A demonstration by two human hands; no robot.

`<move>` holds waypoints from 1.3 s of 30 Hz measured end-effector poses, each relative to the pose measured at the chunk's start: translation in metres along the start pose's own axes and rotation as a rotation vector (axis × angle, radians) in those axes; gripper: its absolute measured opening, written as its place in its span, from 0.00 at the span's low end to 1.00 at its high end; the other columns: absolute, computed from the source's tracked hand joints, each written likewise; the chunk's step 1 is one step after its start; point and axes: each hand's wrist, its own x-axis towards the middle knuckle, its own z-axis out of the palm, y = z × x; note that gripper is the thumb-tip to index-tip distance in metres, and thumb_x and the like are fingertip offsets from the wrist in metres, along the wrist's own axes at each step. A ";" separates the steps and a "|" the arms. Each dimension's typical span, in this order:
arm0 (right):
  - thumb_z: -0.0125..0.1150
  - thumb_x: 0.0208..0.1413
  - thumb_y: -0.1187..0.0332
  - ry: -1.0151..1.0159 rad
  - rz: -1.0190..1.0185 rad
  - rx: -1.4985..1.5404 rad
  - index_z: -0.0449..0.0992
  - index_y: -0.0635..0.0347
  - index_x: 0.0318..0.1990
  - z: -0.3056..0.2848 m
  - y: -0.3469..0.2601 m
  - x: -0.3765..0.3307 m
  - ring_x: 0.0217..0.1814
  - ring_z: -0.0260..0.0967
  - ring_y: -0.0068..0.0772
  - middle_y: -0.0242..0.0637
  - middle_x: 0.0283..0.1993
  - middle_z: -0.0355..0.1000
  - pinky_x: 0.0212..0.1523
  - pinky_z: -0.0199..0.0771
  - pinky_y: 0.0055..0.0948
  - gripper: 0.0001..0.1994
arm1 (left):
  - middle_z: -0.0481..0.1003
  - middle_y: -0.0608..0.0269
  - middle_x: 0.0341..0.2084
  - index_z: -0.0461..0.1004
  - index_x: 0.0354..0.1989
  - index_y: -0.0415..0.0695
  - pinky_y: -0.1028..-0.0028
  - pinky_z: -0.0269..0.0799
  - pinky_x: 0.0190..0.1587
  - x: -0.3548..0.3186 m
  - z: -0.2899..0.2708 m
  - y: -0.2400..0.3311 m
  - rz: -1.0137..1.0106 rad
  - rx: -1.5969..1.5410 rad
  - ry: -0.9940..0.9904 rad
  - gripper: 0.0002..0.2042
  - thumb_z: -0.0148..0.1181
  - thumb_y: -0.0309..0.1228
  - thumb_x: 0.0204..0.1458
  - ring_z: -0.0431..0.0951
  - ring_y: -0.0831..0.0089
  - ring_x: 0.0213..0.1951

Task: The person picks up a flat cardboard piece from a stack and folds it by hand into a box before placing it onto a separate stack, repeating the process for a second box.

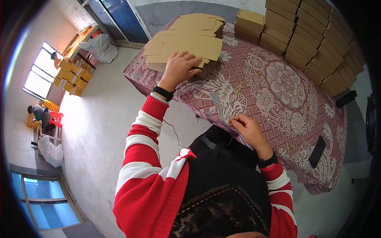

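Observation:
My left hand [180,68] lies on the near edge of a stack of flat, unfolded brown cardboard box blanks [190,39] at the far left of the table. Its fingers are stretched out over the top sheet, and the thumb sits apart toward the right. By the table's near edge, my right hand [247,129] rests low over the patterned tablecloth [262,83]. Those fingers are curled in, thumb against them; whether anything small is between them cannot be seen.
Folded brown boxes [301,39] are piled in rows along the table's far right. A black phone [317,152] lies near the right corner. Away to the left, two people work beside stacks of yellow boxes [73,77]; a white sack [99,47] stands on the floor.

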 end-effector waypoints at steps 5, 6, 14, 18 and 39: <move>0.59 0.62 0.70 -0.002 -0.029 -0.029 0.78 0.66 0.44 0.003 0.002 -0.004 0.37 0.70 0.18 0.30 0.35 0.77 0.39 0.71 0.21 0.09 | 0.79 0.71 0.38 0.78 0.45 0.51 0.67 0.73 0.45 -0.009 0.015 -0.007 0.086 0.003 -0.148 0.13 0.63 0.37 0.51 0.78 0.69 0.42; 0.59 0.62 0.70 -0.002 -0.042 -0.027 0.78 0.66 0.44 0.004 0.003 -0.004 0.37 0.71 0.18 0.30 0.35 0.77 0.40 0.71 0.22 0.09 | 0.79 0.71 0.38 0.77 0.46 0.51 0.68 0.73 0.45 -0.011 0.016 -0.009 0.113 0.037 -0.121 0.13 0.63 0.36 0.51 0.78 0.69 0.41; 0.59 0.62 0.70 0.025 -0.021 0.013 0.78 0.66 0.44 -0.001 0.016 0.001 0.37 0.71 0.18 0.30 0.35 0.77 0.40 0.72 0.22 0.08 | 0.77 0.69 0.33 0.75 0.39 0.49 0.65 0.73 0.39 0.007 0.001 -0.001 0.022 -0.025 0.294 0.10 0.63 0.29 0.48 0.78 0.67 0.36; 0.58 0.63 0.71 0.033 -0.025 0.087 0.78 0.66 0.43 -0.003 0.009 0.007 0.38 0.72 0.18 0.31 0.36 0.77 0.41 0.71 0.21 0.08 | 0.77 0.62 0.33 0.73 0.35 0.47 0.64 0.73 0.37 0.016 -0.013 0.004 -0.044 -0.070 0.392 0.06 0.64 0.26 0.51 0.78 0.61 0.35; 0.40 0.71 0.51 0.184 0.082 1.079 0.71 0.66 0.57 -0.055 -0.055 0.022 0.51 0.75 0.36 0.43 0.51 0.76 0.54 0.76 0.33 0.25 | 0.79 0.64 0.35 0.72 0.40 0.49 0.68 0.75 0.37 0.030 -0.078 0.099 0.541 -0.233 0.501 0.09 0.62 0.28 0.50 0.80 0.66 0.36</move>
